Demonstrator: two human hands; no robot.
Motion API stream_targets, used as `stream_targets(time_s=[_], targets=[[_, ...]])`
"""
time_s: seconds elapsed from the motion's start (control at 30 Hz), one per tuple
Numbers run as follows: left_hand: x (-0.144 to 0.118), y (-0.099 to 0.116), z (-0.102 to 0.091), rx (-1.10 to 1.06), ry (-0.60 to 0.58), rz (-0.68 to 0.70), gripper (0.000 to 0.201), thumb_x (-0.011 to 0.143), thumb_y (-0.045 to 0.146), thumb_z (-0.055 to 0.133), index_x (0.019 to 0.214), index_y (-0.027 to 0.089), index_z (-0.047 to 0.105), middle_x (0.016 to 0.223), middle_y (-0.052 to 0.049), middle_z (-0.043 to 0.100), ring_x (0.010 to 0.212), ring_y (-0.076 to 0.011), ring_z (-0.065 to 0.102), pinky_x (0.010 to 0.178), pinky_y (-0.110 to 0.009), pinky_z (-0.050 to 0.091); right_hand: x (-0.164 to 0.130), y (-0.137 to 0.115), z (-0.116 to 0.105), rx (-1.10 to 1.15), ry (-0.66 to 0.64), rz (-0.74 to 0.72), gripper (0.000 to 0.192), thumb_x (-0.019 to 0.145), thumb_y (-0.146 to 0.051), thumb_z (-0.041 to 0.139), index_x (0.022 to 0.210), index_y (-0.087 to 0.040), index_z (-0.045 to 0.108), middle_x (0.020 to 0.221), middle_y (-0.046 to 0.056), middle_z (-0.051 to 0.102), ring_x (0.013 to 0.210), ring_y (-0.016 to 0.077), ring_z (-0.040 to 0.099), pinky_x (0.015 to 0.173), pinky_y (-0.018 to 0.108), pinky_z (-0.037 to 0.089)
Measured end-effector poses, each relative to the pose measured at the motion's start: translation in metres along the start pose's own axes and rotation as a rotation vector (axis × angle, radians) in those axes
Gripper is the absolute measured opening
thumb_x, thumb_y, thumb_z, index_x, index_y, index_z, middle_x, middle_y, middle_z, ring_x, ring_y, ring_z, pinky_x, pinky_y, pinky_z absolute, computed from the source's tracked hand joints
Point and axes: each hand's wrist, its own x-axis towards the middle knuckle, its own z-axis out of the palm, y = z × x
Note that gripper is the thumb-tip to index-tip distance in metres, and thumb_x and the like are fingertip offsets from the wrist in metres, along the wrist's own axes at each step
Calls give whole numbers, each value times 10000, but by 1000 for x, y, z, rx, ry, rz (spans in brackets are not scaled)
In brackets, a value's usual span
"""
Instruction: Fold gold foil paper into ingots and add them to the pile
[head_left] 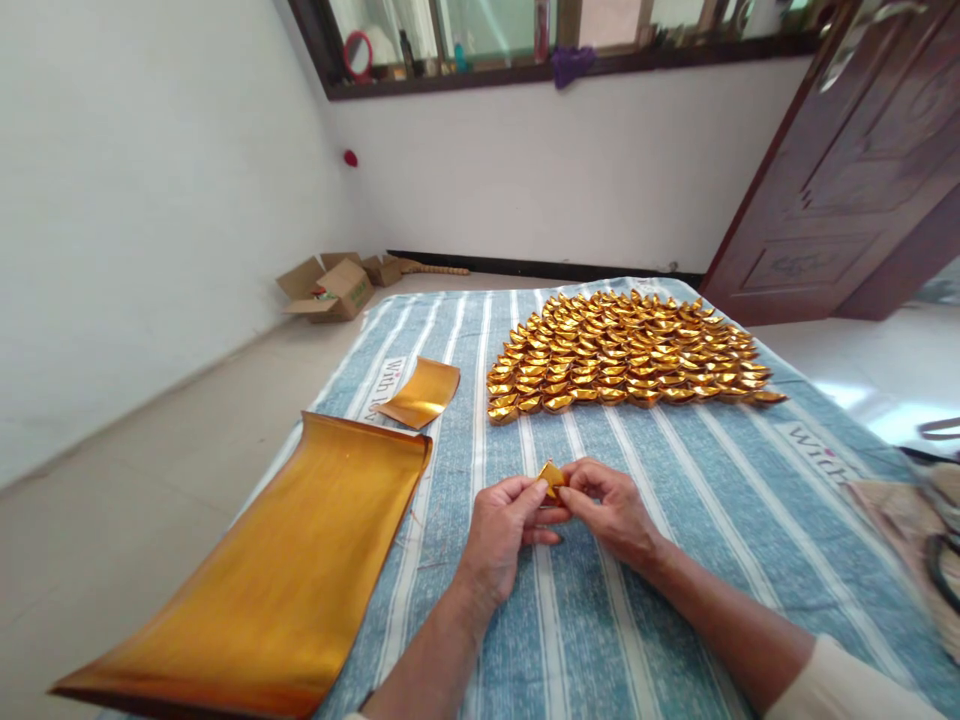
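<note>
Fingertips of your left hand [504,525] and right hand [609,508] pinch one small folded gold foil piece [551,474] between them. Uneven pressure may tear or crease it; beyond your fingers, a stray sweep could scatter the finished gold ingots [626,352].

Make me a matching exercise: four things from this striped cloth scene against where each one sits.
Things:
1. small gold piece
2. long gold sheet
3. folded gold ingots
4. cardboard boxes

Places:
A. on the floor by the wall
B. in rows at the far end of the cloth
C. pinched between the left hand and right hand
D. at the cloth's left edge

Pairs: 1-C, 2-D, 3-B, 4-A
</note>
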Motion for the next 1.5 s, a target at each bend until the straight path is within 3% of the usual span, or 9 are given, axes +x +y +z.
stream_targets(time_s=[0.57,0.87,1.03,1.2,1.5], targets=[[-2,-2,0,-3,-50,10,294,746,372,701,819,88,677,832,-116,715,739,-222,711,516,-220,546,-1,1,0,3,41,23,224,770,-194,561,567,-204,465,775,20,647,729,150,607,672,266,472],[-4,-1,0,43,-42,12,327,729,397,707,806,81,673,829,-126,718,740,-228,708,536,-235,551,-2,-2,-1,-42,41,-100,219,787,-162,561,586,-196,482,767,22,640,725,142,609,685,260,465],[-2,0,-3,47,-37,3,336,745,393,687,851,74,682,811,-128,721,703,-207,704,546,-235,551,-2,1,-4,-35,-44,-131,189,826,-202,575,639,-192,551,780,25,634,725,141,598,686,261,455],[0,-1,-7,83,-38,4,338,761,393,666,858,70,682,764,-121,717,639,-172,688,516,-209,535,-3,5,-5,-91,-139,-112,220,843,-257,588,635,-188,565,639,-12,554,608,120,517,599,248,401],[5,-2,-8,36,-78,10,323,759,398,671,839,85,664,778,-116,714,617,-155,675,504,-200,530,-5,5,-1,-104,-70,-7,218,830,-295,592,639,-189,586,600,-21,562,565,112,505,567,236,390]])
